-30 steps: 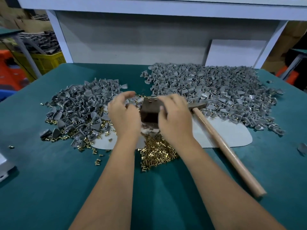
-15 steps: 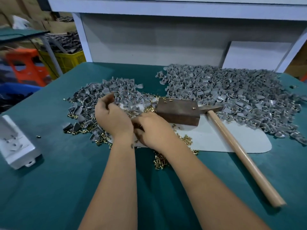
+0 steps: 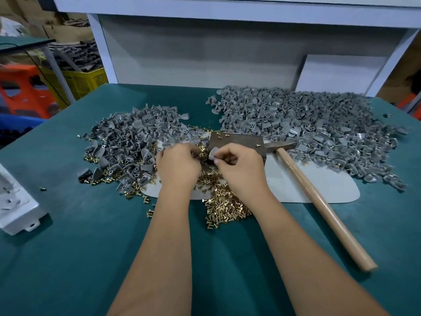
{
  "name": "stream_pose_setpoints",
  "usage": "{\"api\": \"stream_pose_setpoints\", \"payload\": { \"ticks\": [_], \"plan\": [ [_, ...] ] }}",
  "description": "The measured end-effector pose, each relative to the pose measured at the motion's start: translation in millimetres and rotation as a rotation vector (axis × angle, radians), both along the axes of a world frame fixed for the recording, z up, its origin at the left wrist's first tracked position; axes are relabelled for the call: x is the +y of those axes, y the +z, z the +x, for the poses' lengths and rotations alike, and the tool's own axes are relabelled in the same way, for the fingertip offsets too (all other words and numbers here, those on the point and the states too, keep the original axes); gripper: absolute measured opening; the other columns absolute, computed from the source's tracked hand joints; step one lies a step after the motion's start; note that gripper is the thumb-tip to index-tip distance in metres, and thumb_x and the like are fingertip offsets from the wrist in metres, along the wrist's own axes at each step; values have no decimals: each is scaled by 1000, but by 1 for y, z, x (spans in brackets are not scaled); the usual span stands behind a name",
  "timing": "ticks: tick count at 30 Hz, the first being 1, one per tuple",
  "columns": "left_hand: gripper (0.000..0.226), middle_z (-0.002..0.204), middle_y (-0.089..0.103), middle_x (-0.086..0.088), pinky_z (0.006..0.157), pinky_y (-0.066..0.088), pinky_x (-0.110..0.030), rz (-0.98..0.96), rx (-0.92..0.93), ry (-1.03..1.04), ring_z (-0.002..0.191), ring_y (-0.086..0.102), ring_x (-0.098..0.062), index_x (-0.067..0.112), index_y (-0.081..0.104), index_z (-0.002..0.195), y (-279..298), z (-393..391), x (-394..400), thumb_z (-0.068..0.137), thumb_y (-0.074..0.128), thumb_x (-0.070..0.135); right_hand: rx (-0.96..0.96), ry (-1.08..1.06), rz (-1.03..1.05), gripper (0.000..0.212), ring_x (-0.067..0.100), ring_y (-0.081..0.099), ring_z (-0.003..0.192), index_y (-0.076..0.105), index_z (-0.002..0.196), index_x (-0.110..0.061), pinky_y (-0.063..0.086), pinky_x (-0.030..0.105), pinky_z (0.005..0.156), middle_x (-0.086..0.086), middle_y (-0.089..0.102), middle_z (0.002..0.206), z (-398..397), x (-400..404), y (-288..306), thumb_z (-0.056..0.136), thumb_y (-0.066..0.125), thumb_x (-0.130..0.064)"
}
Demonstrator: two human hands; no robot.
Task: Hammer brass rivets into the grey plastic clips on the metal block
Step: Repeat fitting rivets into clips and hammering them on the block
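Green counter bears clip piles; your right hand pinches one grey clip, left hand fingers curl among brass rivets, hammer beside the metal block

The left hand hides its own fingertips and whatever they touch among the brass rivets. The right hand covers the near face of the metal block. At nine o'clock, a white box is cut by the frame edge. Far clips blur together.
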State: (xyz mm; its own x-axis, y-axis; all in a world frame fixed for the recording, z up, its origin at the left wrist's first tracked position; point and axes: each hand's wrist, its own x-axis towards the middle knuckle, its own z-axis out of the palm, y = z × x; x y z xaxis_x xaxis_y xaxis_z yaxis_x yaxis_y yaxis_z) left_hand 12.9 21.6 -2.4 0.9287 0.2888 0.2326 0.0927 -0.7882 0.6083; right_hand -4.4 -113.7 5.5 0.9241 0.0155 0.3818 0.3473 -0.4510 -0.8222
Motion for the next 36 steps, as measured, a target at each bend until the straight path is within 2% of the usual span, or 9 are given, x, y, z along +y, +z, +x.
{"api": "stream_pose_setpoints", "payload": {
  "ticks": [4, 7, 9, 14, 18, 26, 29, 33, 36],
  "plan": [
    [34, 114, 69, 9, 102, 26, -37, -38, -204, -38, 116, 53, -18, 33, 72, 107, 6, -2, -15, 86, 57, 10, 22, -31, 156, 28, -3, 59, 70, 66, 77, -25, 49, 14, 70, -15, 64, 75, 3, -9, 4, 79, 68, 3],
    [37, 106, 69, 15, 99, 46, -28, -460, -270, -246, 103, 61, -2, 25, 68, 117, 11, -4, -26, 88, 58, 4, -16, -42, 163, 34, -5, 59, 71, 63, 77, -30, 47, 10, 69, -15, 64, 77, 4, -13, 6, 80, 67, 5],
    [37, 101, 69, 14, 88, 49, -13, -561, -251, -333, 96, 63, 4, 20, 65, 123, 12, -6, -29, 90, 62, 4, -38, -35, 148, 36, -3, 61, 73, 63, 76, -32, 49, 13, 70, -15, 66, 77, 5, -16, 5, 81, 65, 4],
    [22, 95, 69, 15, 75, 46, -5, -579, -274, -392, 86, 62, 12, 21, 74, 102, 13, -5, -30, 88, 68, 4, -62, -37, 147, 35, 0, 63, 75, 64, 78, -33, 51, 15, 72, -17, 66, 77, 8, -20, 3, 80, 66, 1],
    [35, 93, 68, 13, 77, 47, -7, -606, -287, -402, 82, 61, 10, 28, 67, 106, 14, -2, -32, 87, 67, -2, -55, -35, 152, 37, 0, 63, 76, 65, 81, -33, 51, 13, 71, -16, 67, 78, 11, -22, 3, 78, 67, 4],
    [31, 95, 67, 16, 83, 42, -7, -423, -358, -284, 99, 60, -6, 32, 70, 84, 9, 2, -37, 85, 69, 1, -64, -142, 208, 32, -4, 63, 77, 63, 78, -39, 53, 14, 72, -18, 67, 78, 10, -27, 7, 80, 71, -8],
    [34, 92, 67, 18, 76, 37, 1, -401, -314, -265, 97, 57, 2, 34, 69, 80, 8, 2, -37, 84, 67, 1, -92, -187, 229, 25, -5, 63, 78, 66, 83, -34, 50, 11, 69, -19, 66, 77, 9, -28, 8, 82, 71, -9],
    [35, 92, 69, 16, 90, 50, -34, -416, -269, -237, 101, 60, -16, 37, 67, 75, 7, 2, -35, 83, 61, 4, -102, -233, 241, 22, -11, 58, 72, 67, 79, -30, 42, 3, 62, -22, 63, 72, 10, -30, 8, 79, 74, -9],
    [35, 93, 66, 16, 87, 53, -43, -473, -250, -186, 98, 61, -19, 37, 66, 74, 11, -1, -34, 81, 57, 4, -98, -248, 200, 22, -11, 57, 75, 67, 75, -31, 42, 3, 64, -21, 63, 75, 12, -30, 6, 80, 73, -10]
  ]
}}
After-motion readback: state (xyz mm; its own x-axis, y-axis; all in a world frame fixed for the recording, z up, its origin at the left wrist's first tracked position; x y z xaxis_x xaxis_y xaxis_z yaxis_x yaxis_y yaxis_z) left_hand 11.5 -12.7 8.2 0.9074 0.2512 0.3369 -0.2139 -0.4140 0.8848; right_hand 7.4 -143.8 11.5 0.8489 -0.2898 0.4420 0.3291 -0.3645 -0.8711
